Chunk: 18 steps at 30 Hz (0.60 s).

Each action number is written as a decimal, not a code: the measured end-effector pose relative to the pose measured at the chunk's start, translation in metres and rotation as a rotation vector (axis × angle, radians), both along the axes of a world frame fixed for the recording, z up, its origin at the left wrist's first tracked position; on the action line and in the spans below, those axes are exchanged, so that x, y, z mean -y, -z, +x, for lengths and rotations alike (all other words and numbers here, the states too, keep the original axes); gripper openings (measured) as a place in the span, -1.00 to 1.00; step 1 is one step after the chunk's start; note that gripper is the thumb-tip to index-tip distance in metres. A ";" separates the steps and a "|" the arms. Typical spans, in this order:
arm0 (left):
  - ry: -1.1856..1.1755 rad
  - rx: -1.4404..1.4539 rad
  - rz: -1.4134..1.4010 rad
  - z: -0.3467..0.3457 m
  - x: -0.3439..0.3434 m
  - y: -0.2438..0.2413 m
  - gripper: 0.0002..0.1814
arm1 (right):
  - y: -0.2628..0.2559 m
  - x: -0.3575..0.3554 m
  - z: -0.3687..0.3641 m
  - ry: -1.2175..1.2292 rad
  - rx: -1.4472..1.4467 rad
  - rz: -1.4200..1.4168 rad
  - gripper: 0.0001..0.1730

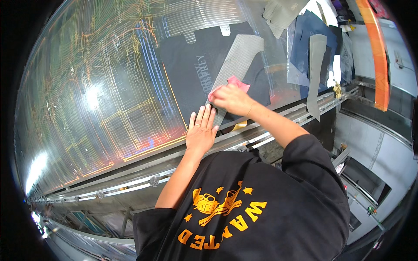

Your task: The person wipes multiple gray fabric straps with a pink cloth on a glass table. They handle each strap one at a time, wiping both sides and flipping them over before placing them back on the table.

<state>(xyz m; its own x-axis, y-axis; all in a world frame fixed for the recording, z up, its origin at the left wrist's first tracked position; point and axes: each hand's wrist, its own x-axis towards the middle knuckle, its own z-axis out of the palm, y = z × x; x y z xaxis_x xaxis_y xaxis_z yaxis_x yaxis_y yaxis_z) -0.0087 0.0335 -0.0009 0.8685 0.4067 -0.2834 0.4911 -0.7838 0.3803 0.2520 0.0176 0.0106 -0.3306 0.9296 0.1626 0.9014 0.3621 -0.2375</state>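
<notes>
My right hand [233, 100] grips a crumpled pink cloth [240, 84] against a long grey cut piece [243, 52] with a fine grid pattern. Beside it my left hand [201, 132] lies palm down, fingers slightly apart, its fingertips at the near left edge of the grey piece. A ring is on one finger. Under the grey piece is a black fabric panel [179, 65] with faint printed lettering, flat on the worktable [127, 84]. Part of the grey piece and of the cloth is hidden by my hands.
Coloured lines cover the table's shiny top. Metal rails [176, 164] run along its near edge. To the right lie dark blue sheets [302, 49], a stack of grey pieces [284, 13] and a grey strip [315, 75] overhanging the edge. An orange strip [375, 58] hangs farther right.
</notes>
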 end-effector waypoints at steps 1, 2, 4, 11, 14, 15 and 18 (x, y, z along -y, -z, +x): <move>0.007 -0.016 -0.015 -0.001 0.001 -0.001 -0.27 | 0.003 0.000 0.007 -0.069 -0.039 0.136 -0.74; 0.002 -0.011 -0.008 -0.001 0.001 -0.001 -0.27 | 0.005 -0.004 0.020 0.031 0.002 0.022 -0.70; 0.016 -0.025 -0.004 -0.002 0.001 -0.003 -0.27 | 0.001 -0.023 0.063 0.093 0.101 -0.093 -0.72; -0.001 -0.008 0.002 0.003 -0.002 -0.003 -0.28 | -0.017 -0.008 0.032 0.153 -0.055 -0.008 -0.77; 0.004 -0.020 -0.011 0.002 -0.001 -0.004 -0.29 | -0.011 0.002 0.034 0.077 0.001 0.025 -0.73; -0.004 -0.006 0.013 0.001 0.000 -0.005 -0.29 | -0.008 -0.003 0.044 0.110 -0.048 -0.055 -0.71; 0.020 -0.029 0.027 0.001 -0.001 -0.005 -0.29 | -0.005 -0.015 0.065 0.318 0.069 0.015 -0.73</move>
